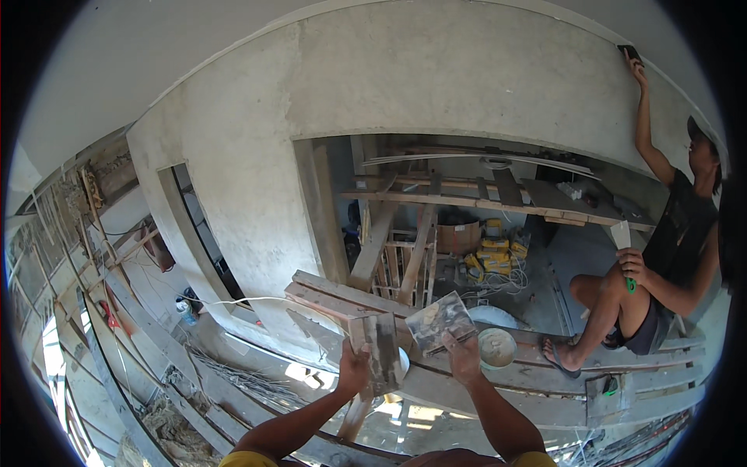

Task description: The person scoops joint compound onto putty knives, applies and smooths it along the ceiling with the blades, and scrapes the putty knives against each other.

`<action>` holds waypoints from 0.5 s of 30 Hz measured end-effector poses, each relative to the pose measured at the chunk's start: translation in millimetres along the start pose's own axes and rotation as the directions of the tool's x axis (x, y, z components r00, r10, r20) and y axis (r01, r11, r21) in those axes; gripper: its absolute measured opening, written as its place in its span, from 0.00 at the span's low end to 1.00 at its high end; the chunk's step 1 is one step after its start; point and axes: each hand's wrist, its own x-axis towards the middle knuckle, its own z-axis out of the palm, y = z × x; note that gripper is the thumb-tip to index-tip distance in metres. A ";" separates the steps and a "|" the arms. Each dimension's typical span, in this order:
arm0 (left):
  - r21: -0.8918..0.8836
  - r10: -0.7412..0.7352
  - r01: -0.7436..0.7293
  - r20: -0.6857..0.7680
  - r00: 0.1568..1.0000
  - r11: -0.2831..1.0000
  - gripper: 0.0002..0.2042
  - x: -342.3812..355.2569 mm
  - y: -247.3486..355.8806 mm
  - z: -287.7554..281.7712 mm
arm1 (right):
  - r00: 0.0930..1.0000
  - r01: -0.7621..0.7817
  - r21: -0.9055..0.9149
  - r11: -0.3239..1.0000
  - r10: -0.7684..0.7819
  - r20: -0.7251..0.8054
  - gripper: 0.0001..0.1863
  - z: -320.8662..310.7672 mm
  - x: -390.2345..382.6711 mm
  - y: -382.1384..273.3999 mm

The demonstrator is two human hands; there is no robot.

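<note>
My left hand [355, 367] is closed round the edge of a worn, grey-smeared board [381, 352] that looks wooden. Its lower end hangs over the gap in front of the planks. In my right hand [464, 359] is a flat rectangular plate [437, 321] blotched with dried plaster, gripped at its near edge and tilted. The two things are apart, side by side. Just right of the plate stands a round tub [496, 348] of pale compound on the scaffold planks [537, 379].
A person [675, 233] sits on the planks at right, one hand pressing a black block [629, 53] to the wall's top, the other holding a putty knife [620, 235]. Behind lie yellow sacks [495, 255] below a wooden platform [498, 201]. A pale cable [264, 299] crosses at left.
</note>
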 end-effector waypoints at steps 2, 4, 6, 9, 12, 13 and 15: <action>-0.603 -0.506 0.525 0.222 0.834 0.601 0.17 0.0 47.7 12.4 | 0.984 0.159 -0.485 0.860 -0.099 0.148 0.24 -8.7 -6.8 6.2; -0.657 -0.498 0.613 0.390 0.774 0.439 0.18 1.4 73.1 10.3 | 0.717 0.696 -0.661 0.280 -0.236 0.656 0.32 -6.3 -11.1 13.8; -0.647 -0.456 0.699 0.546 0.703 0.305 0.19 2.0 74.5 6.4 | 0.735 0.678 -0.701 0.220 -0.218 0.643 0.34 -8.2 -9.3 18.8; -0.690 -0.397 0.677 0.564 0.725 0.255 0.20 3.7 102.5 -4.4 | 0.789 0.608 -0.783 0.134 -0.215 0.576 0.35 -36.5 -3.1 25.9; -0.707 -0.354 0.640 0.540 0.763 0.302 0.22 13.4 111.9 -11.0 | 0.796 0.547 -0.805 0.229 -0.441 0.415 0.34 -36.6 -6.4 31.9; -0.706 -0.381 0.616 0.493 0.782 0.349 0.22 12.3 115.3 -8.2 | 0.800 0.542 -0.809 0.230 -0.435 0.413 0.34 -26.0 -9.8 28.8; -0.680 -0.402 0.646 0.515 0.757 0.346 0.22 6.8 108.8 0.7 | 0.590 0.792 -0.540 0.284 -0.583 0.558 0.33 -2.7 -12.7 19.6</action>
